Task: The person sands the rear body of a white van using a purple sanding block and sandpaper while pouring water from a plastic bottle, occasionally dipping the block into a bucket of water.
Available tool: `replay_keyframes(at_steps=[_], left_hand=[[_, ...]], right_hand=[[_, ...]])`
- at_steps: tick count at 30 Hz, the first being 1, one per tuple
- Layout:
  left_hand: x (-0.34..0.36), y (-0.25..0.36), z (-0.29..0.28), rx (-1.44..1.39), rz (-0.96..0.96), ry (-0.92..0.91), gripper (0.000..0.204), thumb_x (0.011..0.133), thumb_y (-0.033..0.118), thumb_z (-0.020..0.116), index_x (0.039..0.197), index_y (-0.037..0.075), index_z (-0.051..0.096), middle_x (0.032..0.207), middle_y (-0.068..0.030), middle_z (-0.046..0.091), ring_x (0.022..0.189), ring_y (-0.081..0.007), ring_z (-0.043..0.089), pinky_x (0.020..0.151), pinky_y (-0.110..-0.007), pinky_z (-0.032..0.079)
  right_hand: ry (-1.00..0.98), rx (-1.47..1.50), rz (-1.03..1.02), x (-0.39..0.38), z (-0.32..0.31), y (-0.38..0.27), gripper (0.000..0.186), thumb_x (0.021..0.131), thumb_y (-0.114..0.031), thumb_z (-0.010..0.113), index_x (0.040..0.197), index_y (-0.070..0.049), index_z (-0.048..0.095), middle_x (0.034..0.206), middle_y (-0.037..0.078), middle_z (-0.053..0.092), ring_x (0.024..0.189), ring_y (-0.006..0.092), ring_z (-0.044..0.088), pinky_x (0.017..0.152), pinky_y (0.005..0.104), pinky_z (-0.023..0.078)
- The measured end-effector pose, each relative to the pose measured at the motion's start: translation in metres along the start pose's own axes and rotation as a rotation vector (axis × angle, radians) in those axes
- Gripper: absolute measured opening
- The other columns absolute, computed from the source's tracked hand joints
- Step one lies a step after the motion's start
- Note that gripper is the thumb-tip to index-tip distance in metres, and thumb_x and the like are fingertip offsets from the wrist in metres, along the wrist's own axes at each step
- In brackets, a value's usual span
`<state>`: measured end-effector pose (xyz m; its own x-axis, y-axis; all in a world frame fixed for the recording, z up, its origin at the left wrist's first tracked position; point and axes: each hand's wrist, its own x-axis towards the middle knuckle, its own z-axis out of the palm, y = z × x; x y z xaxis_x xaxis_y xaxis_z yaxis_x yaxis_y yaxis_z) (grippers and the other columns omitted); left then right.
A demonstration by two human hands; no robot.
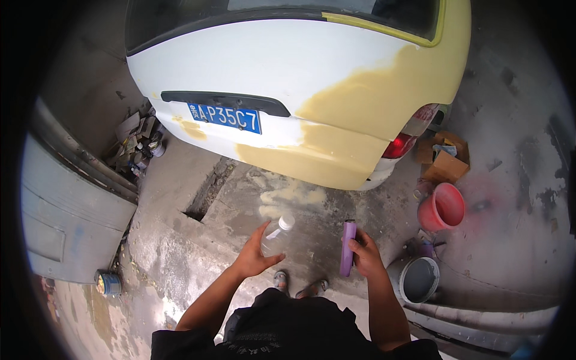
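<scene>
My left hand [256,253] is wrapped round a clear plastic bottle [274,242] with a white cap, tilted a little to the right. My right hand [365,254] grips a long, flat purple sanding block [348,249], held upright on its end. Both hands are in front of my body, apart from each other and away from the van. Ahead stands the rear of a white van [240,60], with patches of tan filler [360,102] across its tailgate and right corner. The bottle's contents are hard to make out.
On the right stand a red bucket [427,215], a bucket of grey water [401,285] and an open cardboard box [449,167]. A detached pale panel [78,204] leans at the left, near a small paint can [110,284]. A rectangular pit [207,193] cuts into the floor.
</scene>
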<state>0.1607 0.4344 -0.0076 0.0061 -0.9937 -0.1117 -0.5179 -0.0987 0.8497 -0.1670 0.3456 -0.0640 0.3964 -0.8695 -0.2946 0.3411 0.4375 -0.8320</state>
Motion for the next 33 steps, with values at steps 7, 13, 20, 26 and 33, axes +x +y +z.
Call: replay_keyframes(at_steps=[7, 13, 20, 26, 33], left_hand=[[0.01, -0.037, -0.001, -0.019, 0.041, -0.028, 0.09, 0.07, 0.027, 0.085, 0.142, 0.004, 0.037, 0.134, -0.0235, 0.049, 0.125, -0.0387, 0.049, 0.104, -0.043, 0.041], [0.017, -0.065, 0.011, -0.046, 0.129, -0.101, 0.085, 0.068, 0.027, 0.087, 0.136, 0.004, 0.042, 0.124, -0.0203, 0.053, 0.119, -0.0363, 0.053, 0.101, -0.043, 0.043], [0.029, -0.057, 0.022, -0.166, 0.147, -0.12, 0.082, 0.067, 0.024, 0.087, 0.133, 0.003, 0.044, 0.12, -0.0169, 0.056, 0.114, -0.0333, 0.057, 0.097, -0.042, 0.046], [0.032, -0.061, 0.019, -0.654, -0.066, -0.104, 0.067, 0.074, 0.011, 0.083, 0.126, 0.005, 0.042, 0.11, -0.0065, 0.056, 0.104, -0.0168, 0.055, 0.091, -0.035, 0.047], [0.023, -0.041, 0.035, -0.083, 0.111, -0.034, 0.079, 0.072, 0.021, 0.084, 0.135, 0.003, 0.041, 0.116, -0.0154, 0.058, 0.108, -0.0275, 0.059, 0.093, -0.039, 0.048]], right_hand=[[0.11, -0.061, 0.055, -0.016, 0.037, 0.018, 0.062, 0.085, -0.021, 0.073, 0.134, 0.004, 0.045, 0.119, 0.013, 0.057, 0.111, 0.0226, 0.056, 0.098, 0.0364, 0.043], [0.139, -0.048, 0.006, -0.052, 0.058, 0.029, 0.068, 0.083, -0.033, 0.075, 0.132, 0.003, 0.046, 0.115, 0.016, 0.061, 0.103, 0.0257, 0.062, 0.093, 0.0373, 0.048], [0.124, 0.145, -0.022, -0.071, 0.072, 0.018, 0.055, 0.091, -0.032, 0.067, 0.129, 0.002, 0.049, 0.11, 0.016, 0.064, 0.096, 0.0253, 0.065, 0.087, 0.0395, 0.053], [0.091, 0.181, 0.019, -0.057, 0.066, 0.019, 0.05, 0.092, -0.032, 0.065, 0.126, 0.001, 0.05, 0.112, 0.016, 0.064, 0.097, 0.0248, 0.065, 0.088, 0.0396, 0.053], [0.045, 0.132, 0.09, -0.059, 0.054, 0.009, 0.053, 0.093, -0.033, 0.065, 0.127, 0.003, 0.05, 0.113, 0.014, 0.063, 0.101, 0.023, 0.062, 0.089, 0.037, 0.05]])
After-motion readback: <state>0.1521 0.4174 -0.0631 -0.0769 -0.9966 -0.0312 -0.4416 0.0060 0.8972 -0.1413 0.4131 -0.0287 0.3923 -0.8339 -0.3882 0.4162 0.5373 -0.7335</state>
